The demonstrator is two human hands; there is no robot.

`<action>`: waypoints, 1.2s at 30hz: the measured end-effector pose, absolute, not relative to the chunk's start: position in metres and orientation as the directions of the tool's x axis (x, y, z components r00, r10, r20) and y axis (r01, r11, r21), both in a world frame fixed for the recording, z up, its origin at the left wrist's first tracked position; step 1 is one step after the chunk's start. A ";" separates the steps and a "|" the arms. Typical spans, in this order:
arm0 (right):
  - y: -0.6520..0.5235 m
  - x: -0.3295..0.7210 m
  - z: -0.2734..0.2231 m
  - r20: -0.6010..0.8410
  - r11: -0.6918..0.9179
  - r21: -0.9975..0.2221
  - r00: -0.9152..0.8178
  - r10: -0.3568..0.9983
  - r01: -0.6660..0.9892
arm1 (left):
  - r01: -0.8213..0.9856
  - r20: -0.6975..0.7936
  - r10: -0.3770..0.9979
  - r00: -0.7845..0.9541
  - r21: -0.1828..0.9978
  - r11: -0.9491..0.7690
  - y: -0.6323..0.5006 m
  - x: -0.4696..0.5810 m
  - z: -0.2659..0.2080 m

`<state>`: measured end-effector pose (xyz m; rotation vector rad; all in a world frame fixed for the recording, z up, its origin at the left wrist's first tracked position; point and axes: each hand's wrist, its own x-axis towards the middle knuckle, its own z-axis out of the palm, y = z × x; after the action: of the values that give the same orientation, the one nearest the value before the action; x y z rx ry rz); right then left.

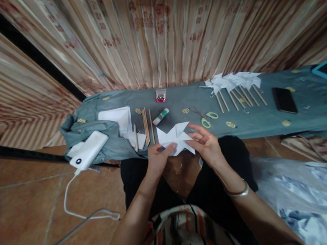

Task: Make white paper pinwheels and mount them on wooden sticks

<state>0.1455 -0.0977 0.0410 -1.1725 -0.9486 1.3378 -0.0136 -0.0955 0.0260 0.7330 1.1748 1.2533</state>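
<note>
A white paper pinwheel (174, 135), folded into pointed blades, is held over the near edge of the cloth-covered surface, above my lap. My left hand (157, 157) grips its lower left part, with the thumb lying on top of the paper. At its right side, my right hand (207, 143) has thumb and fingers closed about the blade tips. Beyond the pinwheel lie a glue stick (161, 116) and a small red-and-white box (161, 95) of shiny metal pieces. Scissors (205, 118) with green handles rest just past my right hand.
Thin wooden sticks (145, 126), a pale pen-like stick (135, 137) and white paper sheets (122, 116) lie left. A white power bank (89, 150) trails a cable. Several pinwheels on sticks (235, 83) and a phone (284, 100) lie right. A plastic bag (297, 190) stands below.
</note>
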 end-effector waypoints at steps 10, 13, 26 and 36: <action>-0.110 0.134 0.055 -0.159 -0.156 -0.956 -0.007 0.987 -0.250 | -0.289 -0.248 0.966 -0.069 0.932 0.219 -0.109 -0.021 0.034; -0.113 0.133 0.056 -0.163 -0.151 -0.956 0.030 0.986 -0.250 | -0.292 -0.246 0.968 -0.055 0.931 0.220 -0.112 -0.020 0.039; -0.118 0.132 0.054 -0.096 -0.091 -0.986 0.023 0.995 -0.140 | -0.282 -0.268 0.962 -0.056 0.928 0.242 -0.114 -0.019 0.041; -0.110 0.138 0.056 -0.057 -0.056 -0.997 0.022 0.998 -0.061 | -0.199 -0.239 0.969 0.053 0.949 0.245 -0.112 -0.029 0.044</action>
<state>0.1377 -0.1097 0.0556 -1.2164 -1.1201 1.2612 -0.0292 -0.1122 0.0443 0.8944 1.1448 1.0985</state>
